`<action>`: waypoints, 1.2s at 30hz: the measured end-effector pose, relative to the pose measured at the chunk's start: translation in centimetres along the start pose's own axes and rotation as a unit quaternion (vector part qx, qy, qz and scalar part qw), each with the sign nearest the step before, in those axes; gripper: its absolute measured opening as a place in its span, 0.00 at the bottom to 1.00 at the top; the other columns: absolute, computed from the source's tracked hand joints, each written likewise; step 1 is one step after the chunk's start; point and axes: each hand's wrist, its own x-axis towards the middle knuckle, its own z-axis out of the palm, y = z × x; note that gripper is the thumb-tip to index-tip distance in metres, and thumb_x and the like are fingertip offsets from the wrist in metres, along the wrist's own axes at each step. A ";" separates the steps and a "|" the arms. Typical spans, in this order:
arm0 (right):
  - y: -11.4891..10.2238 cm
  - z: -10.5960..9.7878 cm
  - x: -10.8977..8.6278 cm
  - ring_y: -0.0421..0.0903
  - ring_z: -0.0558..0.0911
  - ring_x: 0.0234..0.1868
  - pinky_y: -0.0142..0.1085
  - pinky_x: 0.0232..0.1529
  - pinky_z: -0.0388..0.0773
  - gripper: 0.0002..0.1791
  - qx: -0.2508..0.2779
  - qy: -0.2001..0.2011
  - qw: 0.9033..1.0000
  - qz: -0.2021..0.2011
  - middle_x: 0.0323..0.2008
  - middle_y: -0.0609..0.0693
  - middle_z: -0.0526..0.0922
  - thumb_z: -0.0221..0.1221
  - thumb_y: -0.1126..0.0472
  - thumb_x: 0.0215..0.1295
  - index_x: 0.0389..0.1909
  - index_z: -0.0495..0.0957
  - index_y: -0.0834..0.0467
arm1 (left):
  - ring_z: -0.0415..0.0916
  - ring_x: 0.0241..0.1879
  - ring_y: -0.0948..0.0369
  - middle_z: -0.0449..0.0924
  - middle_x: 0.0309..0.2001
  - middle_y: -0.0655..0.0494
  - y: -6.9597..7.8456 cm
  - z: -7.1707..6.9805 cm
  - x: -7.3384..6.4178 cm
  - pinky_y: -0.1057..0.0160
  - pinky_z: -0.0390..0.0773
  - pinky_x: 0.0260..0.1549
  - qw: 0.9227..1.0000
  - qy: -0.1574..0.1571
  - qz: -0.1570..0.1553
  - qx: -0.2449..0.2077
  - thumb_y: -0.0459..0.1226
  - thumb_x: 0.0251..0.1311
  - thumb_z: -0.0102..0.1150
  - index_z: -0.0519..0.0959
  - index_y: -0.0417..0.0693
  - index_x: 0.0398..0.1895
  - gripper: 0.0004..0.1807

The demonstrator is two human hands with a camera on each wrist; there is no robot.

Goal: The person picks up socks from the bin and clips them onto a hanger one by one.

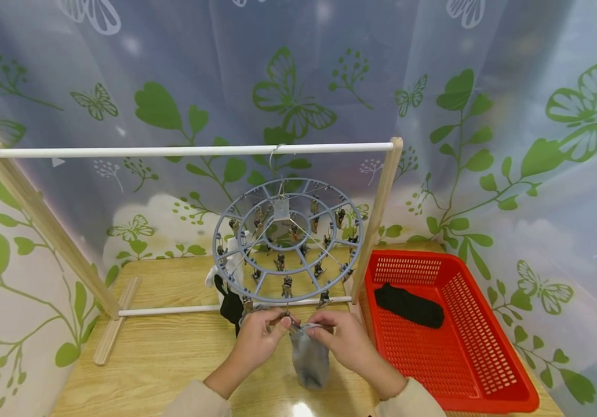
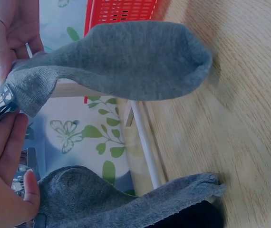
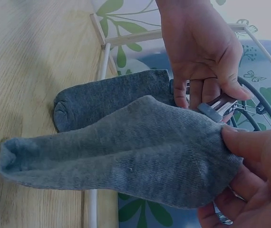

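Note:
A grey sock (image 1: 310, 360) hangs toe down between my two hands, below the near rim of a round clip hanger (image 1: 281, 208). My right hand (image 1: 343, 339) pinches the sock by its top, seen close in the right wrist view (image 3: 126, 156). My left hand (image 1: 258, 340) grips a metal clip (image 2: 1, 102), whose tip is at the sock's top edge in the left wrist view. Whether the clip bites the cloth, I cannot tell. Beside my left hand hangs a second grey sock (image 2: 102, 202) from the hanger.
A black sock (image 1: 232, 307) and a white item (image 1: 232, 263) hang at the hanger's left. The hanger hooks over a white rail (image 1: 194, 151) on wooden posts. At the right stands a red basket (image 1: 421, 270) with a black sock (image 1: 410, 306) inside.

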 end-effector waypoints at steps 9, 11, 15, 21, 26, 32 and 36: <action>-0.2 0.0 0.0 0.41 0.84 0.34 0.31 0.35 0.80 0.03 0.005 0.009 1.000 0.009 0.32 0.46 0.86 0.65 0.62 0.62 0.34 0.84 0.57 | 0.71 0.24 0.70 0.87 0.34 0.52 0.1 -0.1 0.0 0.71 0.71 0.20 1.000 -0.010 -0.014 0.004 0.43 0.67 0.55 0.86 0.43 0.36 0.15; -0.1 0.0 0.0 0.41 0.84 0.35 0.31 0.35 0.80 0.03 0.005 0.013 1.000 0.011 0.32 0.46 0.86 0.66 0.62 0.62 0.34 0.84 0.57 | 0.73 0.25 0.70 0.87 0.34 0.53 0.2 0.0 0.1 0.71 0.71 0.21 1.000 -0.013 -0.019 0.007 0.44 0.67 0.56 0.86 0.44 0.36 0.15; 0.0 0.0 0.0 0.41 0.84 0.35 0.31 0.36 0.81 0.03 0.003 0.025 1.000 0.016 0.32 0.46 0.86 0.66 0.61 0.62 0.34 0.84 0.57 | 0.76 0.27 0.68 0.87 0.34 0.54 0.4 0.1 0.1 0.68 0.74 0.24 0.999 -0.014 -0.044 0.012 0.42 0.66 0.58 0.87 0.46 0.36 0.12; 0.0 0.0 0.1 0.43 0.85 0.36 0.30 0.38 0.81 0.05 0.008 0.029 0.999 0.036 0.33 0.48 0.86 0.66 0.61 0.62 0.35 0.84 0.58 | 0.84 0.42 0.57 0.87 0.38 0.54 0.5 0.5 0.1 0.54 0.81 0.45 0.998 -0.025 -0.065 0.003 0.43 0.68 0.56 0.85 0.47 0.40 0.12; 0.0 -0.1 0.1 0.43 0.85 0.36 0.30 0.38 0.80 0.08 -0.001 0.031 0.999 0.043 0.34 0.49 0.87 0.65 0.58 0.64 0.36 0.85 0.59 | 0.83 0.46 0.54 0.87 0.40 0.52 0.4 0.7 0.1 0.49 0.79 0.49 0.996 -0.028 -0.087 0.003 0.46 0.71 0.52 0.83 0.46 0.43 0.16; 0.3 -0.1 -0.1 0.42 0.84 0.34 0.30 0.35 0.79 0.11 -0.008 0.063 0.996 0.056 0.34 0.50 0.87 0.60 0.57 0.68 0.37 0.86 0.60 | 0.83 0.46 0.54 0.86 0.42 0.50 0.2 0.7 0.0 0.52 0.81 0.47 0.994 -0.025 -0.105 -0.007 0.47 0.72 0.50 0.82 0.42 0.46 0.18; 0.6 -0.2 -0.1 0.41 0.83 0.33 0.30 0.33 0.79 0.10 -0.009 0.083 0.993 0.078 0.33 0.50 0.87 0.60 0.58 0.68 0.36 0.86 0.60 | 0.83 0.45 0.53 0.86 0.41 0.49 0.1 0.7 0.0 0.54 0.81 0.46 0.993 -0.025 -0.113 -0.017 0.47 0.72 0.50 0.81 0.39 0.48 0.20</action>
